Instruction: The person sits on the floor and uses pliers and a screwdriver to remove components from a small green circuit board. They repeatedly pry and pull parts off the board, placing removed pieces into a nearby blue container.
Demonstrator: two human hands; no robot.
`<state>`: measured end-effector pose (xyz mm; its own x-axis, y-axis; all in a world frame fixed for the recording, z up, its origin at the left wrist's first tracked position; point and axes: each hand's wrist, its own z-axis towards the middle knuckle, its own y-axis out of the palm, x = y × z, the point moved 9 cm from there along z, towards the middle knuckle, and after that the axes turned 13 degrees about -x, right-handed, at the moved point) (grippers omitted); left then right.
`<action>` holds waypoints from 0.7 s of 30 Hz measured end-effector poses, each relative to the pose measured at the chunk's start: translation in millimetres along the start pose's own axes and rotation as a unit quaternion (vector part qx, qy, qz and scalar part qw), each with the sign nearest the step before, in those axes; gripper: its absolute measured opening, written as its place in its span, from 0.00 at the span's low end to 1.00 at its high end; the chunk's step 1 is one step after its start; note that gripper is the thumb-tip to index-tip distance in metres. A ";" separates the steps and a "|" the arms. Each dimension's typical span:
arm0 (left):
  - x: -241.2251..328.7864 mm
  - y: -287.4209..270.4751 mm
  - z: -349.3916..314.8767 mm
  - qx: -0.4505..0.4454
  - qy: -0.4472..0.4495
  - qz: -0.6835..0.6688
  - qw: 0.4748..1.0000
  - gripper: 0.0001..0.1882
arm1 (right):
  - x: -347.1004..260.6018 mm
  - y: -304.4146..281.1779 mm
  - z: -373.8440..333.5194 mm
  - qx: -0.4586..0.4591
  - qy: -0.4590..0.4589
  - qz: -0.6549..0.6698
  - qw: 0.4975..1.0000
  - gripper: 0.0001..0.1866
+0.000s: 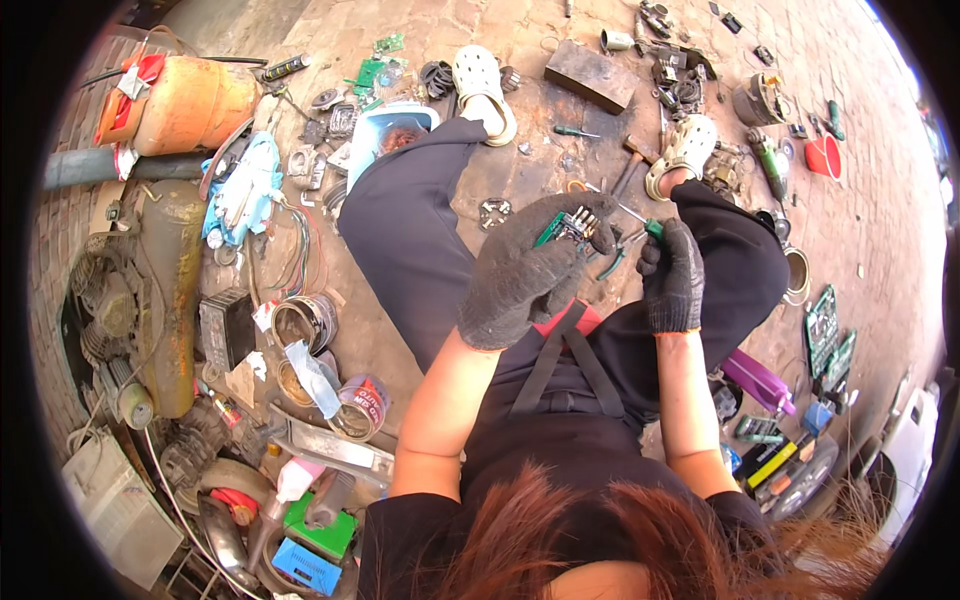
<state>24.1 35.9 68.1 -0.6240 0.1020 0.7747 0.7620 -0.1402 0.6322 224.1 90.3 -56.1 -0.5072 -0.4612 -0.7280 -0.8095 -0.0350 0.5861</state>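
Note:
My left hand, in a dark grey work glove, is closed around a small part with a green circuit board and metal pieces at its top. In my gloved right hand is a screwdriver, gripped by its green handle. Its thin shaft points left toward the part, and I cannot tell whether the tip touches it. Just below, between the hands, green-handled pliers lie partly hidden. A hammer rests on the ground beyond my right hand.
Beyond my feet lie a metal block and another screwdriver. At left are a blue basin, an orange gas cylinder and open tins. A red cup and green circuit boards lie to the right.

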 end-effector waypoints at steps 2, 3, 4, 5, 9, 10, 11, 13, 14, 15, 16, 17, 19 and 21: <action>7.6 3.8 -2.5 0.000 0.009 0.025 1.000 0.29 | -1.5 4.9 -0.8 -0.010 -0.001 -0.032 0.999 0.09; 9.9 5.1 -4.9 -0.005 0.026 0.009 1.000 0.26 | -1.6 8.3 -2.2 -0.015 0.002 -0.049 0.999 0.09; 10.4 5.7 -8.4 -0.009 0.041 -0.006 0.999 0.24 | 0.0 10.4 -3.7 -0.018 0.006 -0.065 0.998 0.08; 11.1 5.6 -10.9 -0.014 0.056 -0.020 0.998 0.23 | 3.0 9.9 -4.5 -0.011 0.015 -0.071 0.997 0.09; 20.2 9.3 -17.1 -0.036 0.143 -0.003 0.989 0.20 | 13.4 6.5 -7.4 -0.003 0.035 -0.086 0.996 0.09; 23.1 13.0 -16.1 -0.044 0.155 -0.006 0.987 0.20 | 15.0 7.0 -7.7 -0.006 0.035 -0.086 0.996 0.09; 26.1 15.6 -16.2 -0.053 0.168 -0.009 0.984 0.19 | 17.5 5.7 -7.6 -0.007 0.038 -0.099 0.994 0.09; 17.6 11.4 -19.5 -0.079 0.134 -0.018 0.988 0.23 | 23.5 1.3 -6.3 -0.012 0.042 -0.126 0.991 0.10; 16.7 10.5 -18.8 -0.085 0.144 -0.010 0.986 0.24 | 27.1 -0.2 -6.4 -0.011 0.049 -0.134 0.990 0.10; 17.6 10.3 -18.7 -0.088 0.150 -0.002 0.985 0.25 | 30.7 -1.4 -6.6 -0.010 0.056 -0.143 0.988 0.10; 17.3 10.0 -18.1 -0.092 0.158 0.004 0.983 0.25 | 32.9 -3.9 -6.2 -0.008 0.063 -0.155 0.986 0.10; 17.4 9.8 -18.0 -0.090 0.163 0.012 0.982 0.26 | 34.2 -5.7 -5.3 -0.008 0.061 -0.160 0.985 0.10; 18.4 10.6 -17.5 -0.091 0.169 0.029 0.981 0.26 | 36.8 -8.0 -3.3 -0.010 0.056 -0.172 0.984 0.10; 20.1 12.7 -16.9 -0.086 0.167 0.044 0.981 0.26 | 37.2 -9.6 -2.3 -0.008 0.055 -0.193 0.980 0.10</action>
<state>18.4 19.6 91.6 -0.6003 -0.2432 0.7619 0.7935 -0.3004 0.5293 213.6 71.5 -87.9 -0.1280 -0.5043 -0.8540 -0.9293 -0.2398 0.2808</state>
